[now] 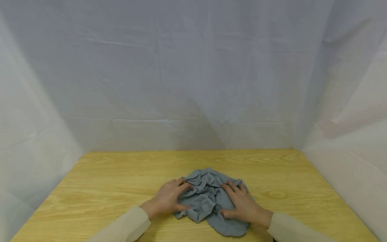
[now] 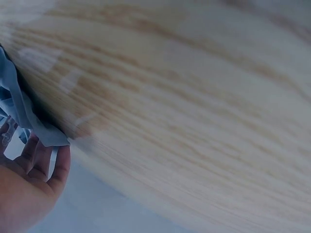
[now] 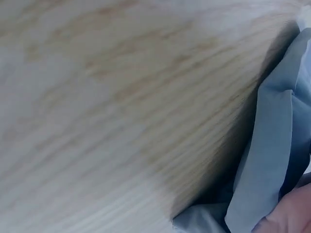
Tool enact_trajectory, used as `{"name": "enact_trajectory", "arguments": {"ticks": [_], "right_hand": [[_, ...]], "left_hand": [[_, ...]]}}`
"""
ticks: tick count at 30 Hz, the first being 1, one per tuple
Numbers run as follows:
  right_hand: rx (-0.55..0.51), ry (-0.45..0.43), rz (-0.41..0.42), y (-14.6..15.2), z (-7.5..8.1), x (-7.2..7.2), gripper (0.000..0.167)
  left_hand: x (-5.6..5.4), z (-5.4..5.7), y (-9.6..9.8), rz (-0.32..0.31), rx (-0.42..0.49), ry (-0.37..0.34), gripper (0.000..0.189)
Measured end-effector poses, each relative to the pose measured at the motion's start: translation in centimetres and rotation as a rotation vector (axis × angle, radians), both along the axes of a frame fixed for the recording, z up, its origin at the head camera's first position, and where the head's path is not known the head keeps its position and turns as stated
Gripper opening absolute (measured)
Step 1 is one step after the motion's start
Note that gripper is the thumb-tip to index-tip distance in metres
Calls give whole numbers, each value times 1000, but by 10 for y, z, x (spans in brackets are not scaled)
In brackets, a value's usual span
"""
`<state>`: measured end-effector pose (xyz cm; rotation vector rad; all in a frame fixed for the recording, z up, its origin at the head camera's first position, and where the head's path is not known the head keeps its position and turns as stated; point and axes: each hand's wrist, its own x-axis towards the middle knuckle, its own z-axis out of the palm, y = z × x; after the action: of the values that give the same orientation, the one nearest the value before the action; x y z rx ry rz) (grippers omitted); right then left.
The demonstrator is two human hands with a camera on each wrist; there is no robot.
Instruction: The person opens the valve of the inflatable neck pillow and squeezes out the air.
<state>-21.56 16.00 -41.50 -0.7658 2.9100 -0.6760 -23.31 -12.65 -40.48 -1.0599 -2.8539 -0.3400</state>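
A crumpled grey-blue cloth (image 1: 201, 198) lies in a heap of folds on the wooden table, with a smoother rounded flap toward the near right. At its left side is my left hand (image 1: 167, 198), thumb and fingers spread apart over the edge. In the left wrist view, fingertips of that hand (image 2: 36, 170) touch the cloth's border (image 2: 29, 114). My right hand (image 1: 243, 205) rests on the right part of the cloth with its fingers spread. Only a sliver of the right hand (image 3: 291, 213) shows in the right wrist view, beside a raised fold (image 3: 267, 141).
The yellow wood-grain table (image 1: 112, 178) extends to both sides of the cloth and behind it. White sheeting rises behind the table as a back wall (image 1: 187, 84), with more sheeting on the left (image 1: 27, 134) and right (image 1: 347, 141).
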Motion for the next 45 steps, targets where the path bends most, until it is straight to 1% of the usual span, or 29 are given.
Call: {"name": "enact_trajectory", "arguments": {"ticks": [4,9,12,15,18,21,26,29,31,33,36,45], "right_hand": [[9,-1,-7,-1,-1,0,83],[22,-4,-50,-1,-2,3,83],[26,26,-56,0,-3,4,81],[27,61,-41,-1,-4,3,79],[33,81,-11,-4,-4,0,80],[32,79,34,-9,-3,-6,85],[8,78,156,-18,0,-21,94],[13,52,222,-22,4,-30,96],[29,15,252,-23,7,-34,96],[36,-39,269,-24,9,-37,93],[59,-72,283,-23,7,-40,88],[76,-66,284,-24,5,-40,72]], "left_hand": [[1,0,0,6,-2,-2,54],[0,-1,0,6,-2,-4,54],[0,-1,0,2,-1,-2,54],[0,0,0,0,2,-3,55],[-1,-1,1,2,-1,-3,55],[-1,-1,1,2,-5,-1,55],[-1,0,0,3,-8,2,55],[0,0,0,2,-8,-1,54],[0,0,0,1,-10,-3,54],[0,0,1,0,-10,-3,54],[0,0,1,-2,-10,0,53],[1,-1,2,7,-8,21,53]]}}
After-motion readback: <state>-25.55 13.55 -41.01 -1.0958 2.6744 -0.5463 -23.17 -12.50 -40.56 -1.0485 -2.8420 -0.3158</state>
